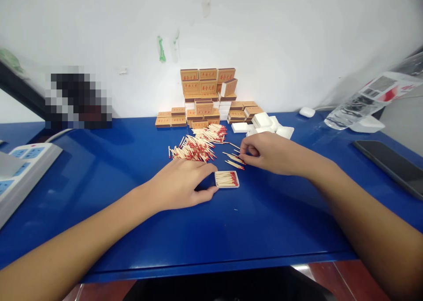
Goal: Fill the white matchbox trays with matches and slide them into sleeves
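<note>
A small white tray (227, 187) holding red-tipped matches lies on the blue table. My left hand (185, 183) grips the tray's left end between thumb and fingers. To the upper right, my right hand (261, 151) has its fingers pinched together at the red heads of a few loose matches (234, 164); whether a match is between the fingertips is too small to tell. A large heap of matches (194, 149) lies behind my left hand. Behind the heap, orange matchboxes (200, 87) are stacked against the wall.
White empty trays (264, 122) are piled behind my right hand. A white earphone case (307, 112), a plastic bottle (357, 100) and a black phone (390, 164) are at the right. A white power strip (39, 160) sits at the left. The table's front edge (224, 265) runs below.
</note>
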Available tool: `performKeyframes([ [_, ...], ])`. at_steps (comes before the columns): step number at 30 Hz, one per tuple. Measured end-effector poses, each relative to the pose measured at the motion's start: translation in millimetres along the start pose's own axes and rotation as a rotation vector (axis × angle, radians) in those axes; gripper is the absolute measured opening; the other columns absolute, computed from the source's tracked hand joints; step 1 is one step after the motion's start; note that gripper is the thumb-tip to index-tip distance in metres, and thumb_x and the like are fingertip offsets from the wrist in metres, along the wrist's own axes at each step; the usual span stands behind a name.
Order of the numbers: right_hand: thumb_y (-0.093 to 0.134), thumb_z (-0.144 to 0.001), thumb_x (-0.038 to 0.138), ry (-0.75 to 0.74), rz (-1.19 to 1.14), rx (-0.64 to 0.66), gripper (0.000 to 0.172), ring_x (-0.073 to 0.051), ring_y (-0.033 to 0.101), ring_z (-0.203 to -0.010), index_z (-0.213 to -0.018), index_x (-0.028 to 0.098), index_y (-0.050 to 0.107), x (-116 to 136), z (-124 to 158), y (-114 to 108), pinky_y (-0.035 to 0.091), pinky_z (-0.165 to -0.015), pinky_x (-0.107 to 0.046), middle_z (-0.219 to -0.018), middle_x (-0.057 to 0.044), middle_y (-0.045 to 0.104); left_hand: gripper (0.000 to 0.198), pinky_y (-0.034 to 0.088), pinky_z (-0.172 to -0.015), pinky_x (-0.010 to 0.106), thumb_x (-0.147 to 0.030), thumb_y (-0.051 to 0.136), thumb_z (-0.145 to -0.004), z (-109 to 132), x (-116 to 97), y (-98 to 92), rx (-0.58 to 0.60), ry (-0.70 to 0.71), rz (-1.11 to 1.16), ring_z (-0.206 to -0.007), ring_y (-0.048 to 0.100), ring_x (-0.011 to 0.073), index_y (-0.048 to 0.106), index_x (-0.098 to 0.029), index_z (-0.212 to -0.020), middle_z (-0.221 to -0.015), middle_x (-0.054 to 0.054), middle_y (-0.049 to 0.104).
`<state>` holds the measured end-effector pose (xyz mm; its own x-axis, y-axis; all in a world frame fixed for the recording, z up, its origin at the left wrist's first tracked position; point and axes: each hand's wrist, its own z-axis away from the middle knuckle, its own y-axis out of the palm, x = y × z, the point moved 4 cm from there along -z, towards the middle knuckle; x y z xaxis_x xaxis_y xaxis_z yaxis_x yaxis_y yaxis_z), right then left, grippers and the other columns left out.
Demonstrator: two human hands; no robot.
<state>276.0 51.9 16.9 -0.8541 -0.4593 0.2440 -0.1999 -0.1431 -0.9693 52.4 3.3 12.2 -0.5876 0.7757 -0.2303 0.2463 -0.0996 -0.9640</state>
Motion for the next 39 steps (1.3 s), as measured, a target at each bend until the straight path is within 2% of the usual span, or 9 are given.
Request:
performKeyframes([
  [11, 0.057, -0.093, 0.030, -0.031, -0.048, -0.054, 0.016, -0.015, 0.052, -0.066, -0.082, 0.020, 0.063, 5.1, -9.3, 8.8, 0.033, -0.062, -0.030, -0.078, -0.003, 0.066, 0.031, 0.043, -0.059, 0.027, -0.037, 0.063, -0.094, -0.7, -1.2, -0.9, 0.002, -0.006, 0.008, -0.064, 0.064, 0.0153, 0.071, -0.019, -0.118, -0.077, 0.000, 0.070],
  [20, 0.060, -0.094, 0.038, -0.004, -0.135, -0.155, 0.022, -0.014, 0.046, -0.062, -0.082, 0.019, 0.063, 15.5, -14.6, 4.8, 0.030, -0.060, -0.030, -0.070, -0.001, 0.059, 0.031, 0.041, -0.058, 0.027, -0.040, 0.060, -0.095, -1.1, 1.2, 0.8, 0.028, -0.033, 0.009, -0.063, 0.061, 0.0150, 0.071, -0.019, -0.116, -0.077, 0.001, 0.068],
  [24, 0.061, -0.093, 0.033, -0.044, -0.130, -0.132, 0.020, -0.013, 0.046, -0.063, -0.080, 0.019, 0.064, 18.5, -17.7, 6.7, 0.031, -0.062, -0.030, -0.073, -0.001, 0.058, 0.033, 0.042, -0.059, 0.027, -0.041, 0.060, -0.096, -1.6, 1.0, 1.1, 0.027, -0.034, 0.007, -0.063, 0.062, 0.0154, 0.071, -0.019, -0.118, -0.076, 0.001, 0.067],
  [32, 0.060, -0.093, 0.036, 0.006, -0.127, -0.048, 0.021, -0.014, 0.046, -0.062, -0.079, 0.020, 0.064, 5.7, -14.5, 3.7, 0.031, -0.060, -0.031, -0.070, -0.001, 0.059, 0.031, 0.043, -0.059, 0.027, -0.039, 0.062, -0.095, -1.3, -0.1, 0.6, 0.004, -0.014, -0.001, -0.062, 0.062, 0.0149, 0.071, -0.019, -0.117, -0.075, 0.001, 0.068],
  [39, 0.060, -0.093, 0.036, -0.003, -0.096, -0.095, 0.017, -0.015, 0.049, -0.065, -0.091, 0.019, 0.066, 1.1, -12.7, 2.3, 0.032, -0.062, -0.031, -0.074, -0.001, 0.060, 0.031, 0.042, -0.059, 0.027, -0.038, 0.061, -0.095, -1.8, -0.8, 0.2, 0.017, -0.019, 0.015, -0.063, 0.062, 0.0153, 0.071, -0.018, -0.118, -0.075, 0.001, 0.068],
])
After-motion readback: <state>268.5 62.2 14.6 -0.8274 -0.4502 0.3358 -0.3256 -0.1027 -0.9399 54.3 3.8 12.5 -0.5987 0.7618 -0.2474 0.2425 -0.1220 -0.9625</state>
